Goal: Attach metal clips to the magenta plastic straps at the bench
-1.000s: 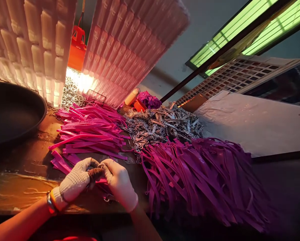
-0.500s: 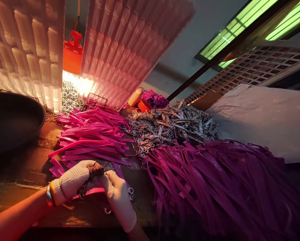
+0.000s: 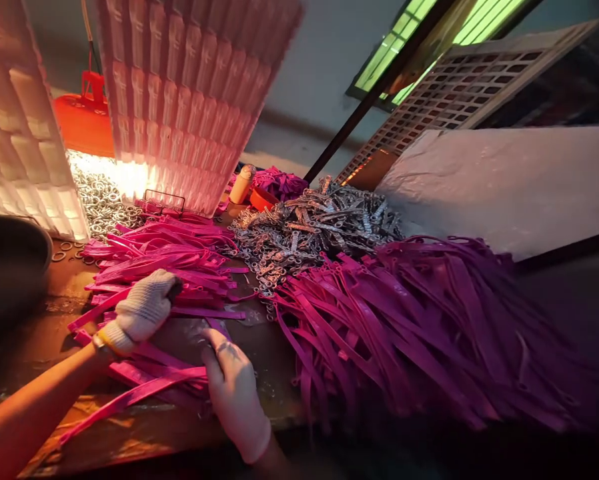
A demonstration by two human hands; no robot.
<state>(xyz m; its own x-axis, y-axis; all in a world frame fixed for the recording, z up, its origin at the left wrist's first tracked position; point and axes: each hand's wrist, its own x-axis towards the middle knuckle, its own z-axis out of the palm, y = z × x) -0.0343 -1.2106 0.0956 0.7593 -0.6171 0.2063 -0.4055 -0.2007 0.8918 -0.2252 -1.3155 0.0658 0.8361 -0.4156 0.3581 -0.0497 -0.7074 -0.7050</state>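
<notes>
My left hand [image 3: 147, 307], in a white knit glove, reaches over a pile of flat, bright pink straps [image 3: 164, 250] at the left of the frame, fingers curled; I cannot tell whether they grip one. My right hand [image 3: 234, 387], also gloved in white, is bent at lower centre beside the end of a long pink strap [image 3: 129, 398]; its grip, too, I cannot tell. The strap slants to lower left across the brown counter [image 3: 274, 373]. Silver metal clips [image 3: 319, 227] are heaped at centre, above a spread of purple-magenta straps [image 3: 404, 313] at right. Small silver rings [image 3: 102, 197] glow beneath an orange hanging lamp [image 3: 82, 123] at upper left.
</notes>
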